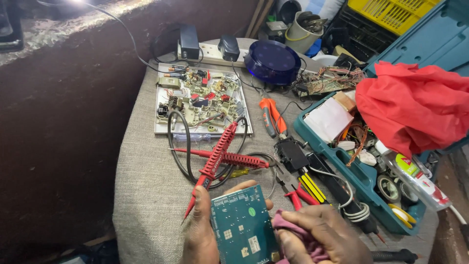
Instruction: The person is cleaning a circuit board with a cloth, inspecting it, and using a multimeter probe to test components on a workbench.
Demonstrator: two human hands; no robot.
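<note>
Head view: left hand (201,230) grips a green board (243,227) by its left edge, fingers curled behind, thumb on the front, fingertips showing over the top edge. Right hand (325,234) is closed on a pink rag (293,233), pressed to the board's right edge. The board sits low centre of frame, lifted off the grey cloth table (146,171), just below the red probes (220,154). Judgement: the board is light, stiff and thin, with fragile parts and solder on its faces, so edge holds are the safe ones, as the left hand does now; the rag is soft and may snag on pins. Room is tight: the probes and their black leads (178,142) lie crossed right above the board, pliers (293,188) and a yellow-striped tool (312,188) just to the right, and the teal case (342,171) full of bits with a red cloth (415,105) beyond. The white chassis (202,100) with loose wiring sits further up, the blue dome (272,61) behind it. Barest cloth is at left, towards the table's edge beside the dark wall (58,122).
</note>
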